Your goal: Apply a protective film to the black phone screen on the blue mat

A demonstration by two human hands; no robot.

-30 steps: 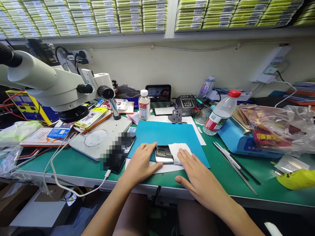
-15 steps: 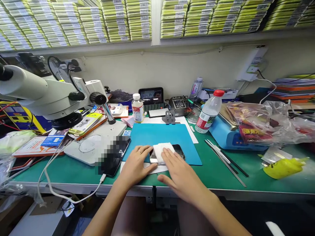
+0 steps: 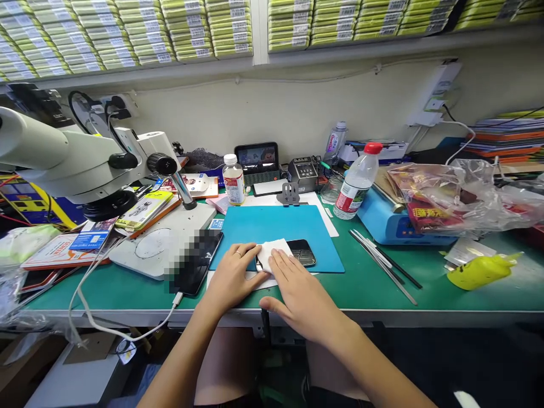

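A black smartphone (image 3: 304,253) lies on the blue mat (image 3: 255,224) in front of me. Across its left part is a folded white wipe (image 3: 268,253). My right hand (image 3: 300,286) presses the wipe down with flat, outstretched fingers, its thumb held apart. At the phone's left end, my left hand (image 3: 236,276), with a ring on one finger, holds the edge between fingers and thumb. That end is partly hidden by the hand and the wipe. A second dark phone (image 3: 199,266), plugged into a white cable (image 3: 159,326), lies left of the mat.
A microscope (image 3: 85,164) stands at the left. Two bottles, one white-capped (image 3: 233,184) and one red-capped (image 3: 355,184), are behind the mat. To the right are thin metal tools (image 3: 386,266), a yellow squeeze bottle (image 3: 480,272) and a blue device (image 3: 395,229) under plastic bags.
My right hand and the wipe have slid a little left along the phone, baring more of its right part. My left hand stays at the phone's left end. The camera view has shifted slightly.
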